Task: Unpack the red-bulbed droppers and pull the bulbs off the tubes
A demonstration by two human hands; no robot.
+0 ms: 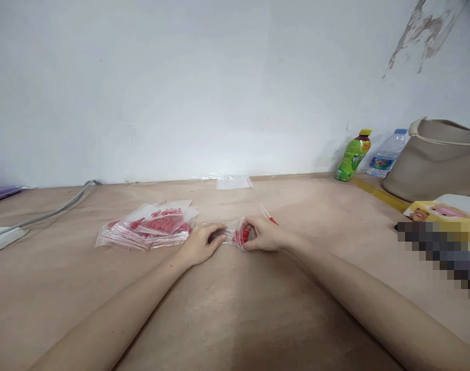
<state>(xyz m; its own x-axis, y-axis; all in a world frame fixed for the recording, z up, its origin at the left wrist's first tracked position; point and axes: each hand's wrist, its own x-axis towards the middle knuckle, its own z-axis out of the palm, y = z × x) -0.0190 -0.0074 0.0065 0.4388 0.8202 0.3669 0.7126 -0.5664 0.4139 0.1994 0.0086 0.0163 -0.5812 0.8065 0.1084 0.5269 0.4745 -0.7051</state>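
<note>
Between my two hands is a small clear plastic bag [230, 235] with several red pieces [241, 236] at its right end. My left hand [202, 243] has its thumb and fingers closed on the bag's left side. On the right side, my right hand [266, 234] curls its fingers round the bag's edge, by the red pieces. What the red pieces are is too small to tell. A pile of clear zip bags [157, 226] holding similar red pieces lies just left of my left hand. Partly hidden behind my right hand is a thin red and whitish item [272, 219].
A flat clear bag [233, 182] lies by the wall. At the right stand a green drink bottle [352, 157], a water bottle [385, 154], a beige basket [435, 159] and a yellow tissue pack [443, 214]. A grey cable [61, 207] runs along the left side of the brown-covered table [204, 319].
</note>
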